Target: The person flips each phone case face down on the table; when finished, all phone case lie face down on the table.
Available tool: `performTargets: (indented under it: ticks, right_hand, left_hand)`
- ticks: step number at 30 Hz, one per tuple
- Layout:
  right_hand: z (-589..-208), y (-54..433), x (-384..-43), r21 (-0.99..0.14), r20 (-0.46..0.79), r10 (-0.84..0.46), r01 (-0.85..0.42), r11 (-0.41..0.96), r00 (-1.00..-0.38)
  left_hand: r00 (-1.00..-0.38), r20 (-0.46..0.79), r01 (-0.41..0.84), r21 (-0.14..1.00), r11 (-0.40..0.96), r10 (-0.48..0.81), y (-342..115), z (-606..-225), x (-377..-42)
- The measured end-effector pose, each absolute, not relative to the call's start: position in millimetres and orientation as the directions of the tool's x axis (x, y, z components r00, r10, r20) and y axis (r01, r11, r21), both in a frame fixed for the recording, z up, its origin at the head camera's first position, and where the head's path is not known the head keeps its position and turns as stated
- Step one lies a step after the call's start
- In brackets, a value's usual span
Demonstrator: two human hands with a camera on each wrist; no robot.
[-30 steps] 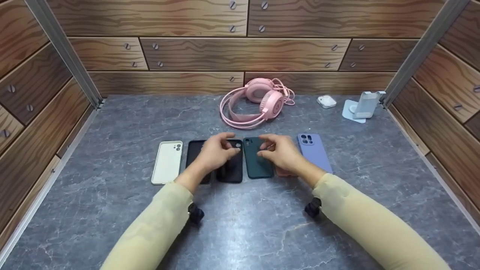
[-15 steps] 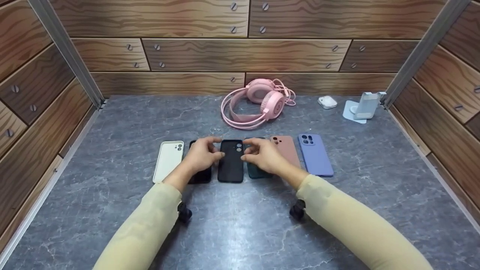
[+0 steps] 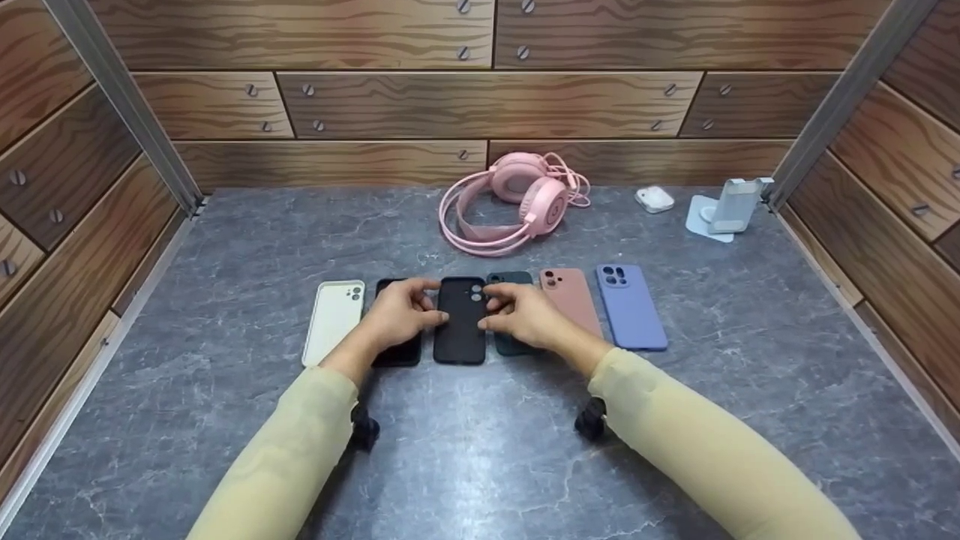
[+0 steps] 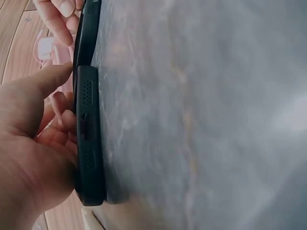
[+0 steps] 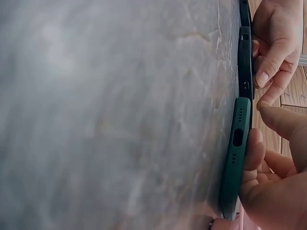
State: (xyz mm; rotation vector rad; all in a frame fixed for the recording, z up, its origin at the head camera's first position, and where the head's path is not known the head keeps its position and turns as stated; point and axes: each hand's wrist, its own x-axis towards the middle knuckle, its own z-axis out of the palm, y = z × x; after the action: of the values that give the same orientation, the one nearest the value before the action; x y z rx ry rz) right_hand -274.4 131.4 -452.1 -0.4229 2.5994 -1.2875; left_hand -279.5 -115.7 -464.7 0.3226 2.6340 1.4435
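Observation:
Several phone cases lie in a row in the head view. In the middle is a plain black phone case (image 3: 460,330), back down with its inside showing. My left hand (image 3: 394,311) covers part of another black phone case (image 3: 399,355); its thumb and forefinger tips touch the middle case's left side. Opposite, my right hand (image 3: 525,315) reaches over a dark green phone case (image 3: 510,346), fingertips right at the middle case's right edge. Both hands have loosely bent fingers. The right wrist view shows the green case (image 5: 235,158) end-on beneath the right hand's fingers.
A white phone case (image 3: 333,322) ends the row at left; a pink phone case (image 3: 571,300) and a violet-blue phone case (image 3: 636,311) lie at right. Behind are pink headphones (image 3: 510,202), a small white case (image 3: 655,199) and a light-blue phone stand (image 3: 731,208).
Both hands have moved left: the left from over the two black cases, the right from over the green and pink ones, to the middle black case. In the last half second they barely moved.

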Motion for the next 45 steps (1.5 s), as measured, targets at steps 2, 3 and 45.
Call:
performTargets:
  ticks: [2, 3, 45]
  right_hand:
    - [-452.6, 131.2, -274.5, -0.798, -0.058, -0.347, -0.166, 0.58, -0.936]
    - [-452.7, 131.0, -274.7, -0.796, -0.056, -0.347, -0.168, 0.582, -0.936]
    - [-453.2, 127.5, -271.3, -0.7, -0.071, -0.301, -0.167, 0.694, -0.951]
  left_hand:
    - [-0.967, -0.006, 0.132, 0.842, 0.523, 0.254, -117.0, -465.5, -279.7]
    - [-0.965, -0.007, 0.135, 0.841, 0.523, 0.261, -117.5, -465.7, -279.9]
    - [-0.938, 0.022, 0.244, 0.752, 0.612, 0.347, -116.8, -467.7, -280.9]
